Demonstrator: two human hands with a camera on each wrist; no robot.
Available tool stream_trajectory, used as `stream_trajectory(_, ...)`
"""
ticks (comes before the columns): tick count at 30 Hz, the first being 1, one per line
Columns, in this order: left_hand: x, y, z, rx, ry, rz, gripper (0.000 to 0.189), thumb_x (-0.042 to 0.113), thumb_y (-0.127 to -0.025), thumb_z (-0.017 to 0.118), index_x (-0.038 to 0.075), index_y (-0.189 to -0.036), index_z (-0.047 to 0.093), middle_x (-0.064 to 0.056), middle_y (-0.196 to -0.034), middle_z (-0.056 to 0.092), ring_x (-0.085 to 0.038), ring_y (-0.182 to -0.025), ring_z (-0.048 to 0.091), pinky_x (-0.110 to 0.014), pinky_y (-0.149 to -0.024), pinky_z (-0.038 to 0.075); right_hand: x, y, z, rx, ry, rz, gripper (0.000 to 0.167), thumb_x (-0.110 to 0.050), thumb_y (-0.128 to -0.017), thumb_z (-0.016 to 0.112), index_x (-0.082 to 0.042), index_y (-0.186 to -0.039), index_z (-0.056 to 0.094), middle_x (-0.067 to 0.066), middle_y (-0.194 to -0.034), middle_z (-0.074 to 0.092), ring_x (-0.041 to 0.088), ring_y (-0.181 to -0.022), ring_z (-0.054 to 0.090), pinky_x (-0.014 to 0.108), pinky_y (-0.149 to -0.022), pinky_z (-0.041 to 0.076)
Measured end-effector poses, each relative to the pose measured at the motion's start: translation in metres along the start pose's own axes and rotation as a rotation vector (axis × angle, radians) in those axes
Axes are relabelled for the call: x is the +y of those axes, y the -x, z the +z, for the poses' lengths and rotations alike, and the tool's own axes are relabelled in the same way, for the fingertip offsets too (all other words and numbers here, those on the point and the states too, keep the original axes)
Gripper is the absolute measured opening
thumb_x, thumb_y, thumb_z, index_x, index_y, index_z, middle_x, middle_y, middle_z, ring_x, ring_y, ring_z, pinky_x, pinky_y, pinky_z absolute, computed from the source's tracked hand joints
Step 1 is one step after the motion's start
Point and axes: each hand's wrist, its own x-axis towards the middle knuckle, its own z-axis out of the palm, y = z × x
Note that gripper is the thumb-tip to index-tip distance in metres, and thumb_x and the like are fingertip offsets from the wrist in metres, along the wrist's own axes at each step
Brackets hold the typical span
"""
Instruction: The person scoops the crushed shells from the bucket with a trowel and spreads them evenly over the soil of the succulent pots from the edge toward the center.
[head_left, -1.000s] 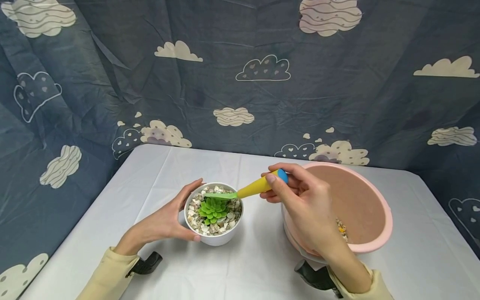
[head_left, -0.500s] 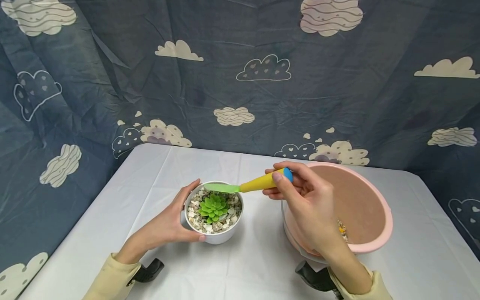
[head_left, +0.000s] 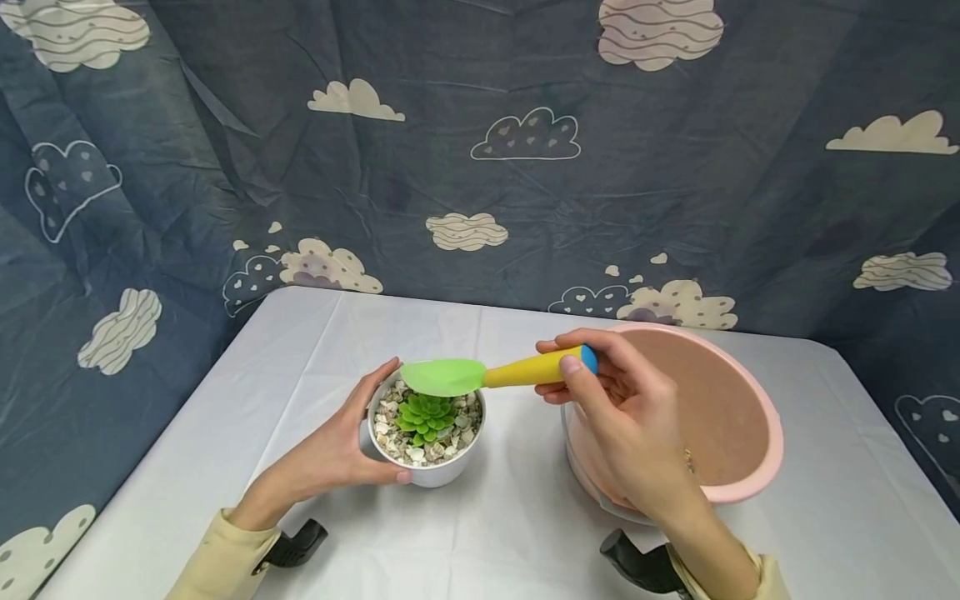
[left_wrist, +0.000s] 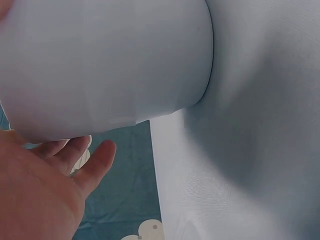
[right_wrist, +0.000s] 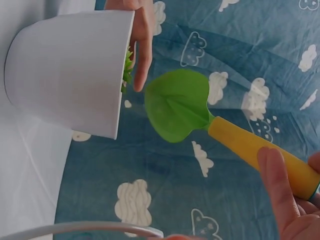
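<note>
In the head view, a white pot (head_left: 438, 475) of pale pebbles (head_left: 405, 450) with a green succulent (head_left: 426, 417) in the middle stands on the white cloth. My left hand (head_left: 337, 437) holds the pot from the left, thumb at the near side and fingers at the far side. The handle of a toy trowel (head_left: 525, 368), yellow with a blue end, is gripped by my right hand (head_left: 633, 417). Its green blade (head_left: 444, 377) hovers over the pot's far rim. In the right wrist view the blade (right_wrist: 177, 105) is apart from the pot (right_wrist: 70, 70).
A pink bucket (head_left: 731, 408) stands at the right, partly behind my right hand and forearm. A few small coloured bits (head_left: 688, 460) show inside it; the rest is hidden. Dark cloud-print fabric (head_left: 525, 208) hangs beyond the table's far edge.
The trowel has risen from the pebbles and rolled, so its blade shows broad instead of edge-on. My right hand has shifted slightly right. The left hand still holds the pot.
</note>
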Motion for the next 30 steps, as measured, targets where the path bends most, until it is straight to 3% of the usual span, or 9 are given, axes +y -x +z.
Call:
stream_trajectory(5,0.004,0.0,-0.003,0.02,-0.049,0.025,0.116,0.035,-0.066,0.092,0.042,-0.154,0.017,-0.002,-0.16,0.018,-0.035,-0.143,0.023,-0.066,-0.108,0.024,-0.002,0.003,-0.009,0.005,-0.052,-0.062,0.021,0.011,-0.097,0.051,0.01,-0.117,0.059,0.027,-0.113,0.064,0.03,-0.082,0.07,0.037,-0.071,0.058)
stream_trajectory(11,0.005,-0.002,-0.006,0.074,-0.084,0.143,0.101,0.028,-0.075,0.087,0.032,-0.154,0.025,0.0,-0.157,0.029,-0.023,-0.142,0.029,-0.055,-0.109,0.032,-0.006,0.005,-0.023,-0.004,-0.145,-0.12,0.024,0.017,-0.096,0.043,0.018,-0.118,0.053,0.033,-0.115,0.058,0.032,-0.088,0.068,0.038,-0.075,0.058)
stream_trajectory(18,0.009,-0.004,-0.005,0.128,-0.082,0.172,0.083,0.022,-0.084,0.08,0.031,-0.151,0.032,0.006,-0.154,0.035,-0.017,-0.14,0.032,-0.05,-0.11,0.031,-0.018,0.014,-0.053,0.009,-0.127,-0.046,0.025,0.013,-0.1,0.038,0.02,-0.122,0.048,0.034,-0.124,0.052,0.034,-0.097,0.064,0.038,-0.081,0.056)
stream_trajectory(25,0.034,-0.006,-0.001,0.225,-0.19,0.212,0.068,0.025,-0.089,0.076,0.03,-0.147,0.042,0.01,-0.147,0.044,-0.014,-0.136,0.038,-0.042,-0.111,0.032,-0.024,0.024,-0.089,0.039,-0.152,-0.068,0.027,0.017,-0.098,0.036,0.025,-0.123,0.041,0.034,-0.126,0.052,0.034,-0.104,0.062,0.036,-0.086,0.054)
stream_trajectory(30,0.052,-0.009,0.006,0.234,-0.175,0.241,0.058,0.02,-0.091,0.073,0.027,-0.143,0.048,0.01,-0.143,0.048,-0.012,-0.135,0.039,-0.038,-0.112,0.031,-0.024,0.029,-0.108,0.039,-0.183,-0.094,0.028,0.019,-0.097,0.031,0.027,-0.123,0.038,0.034,-0.128,0.049,0.035,-0.11,0.058,0.035,-0.089,0.053)
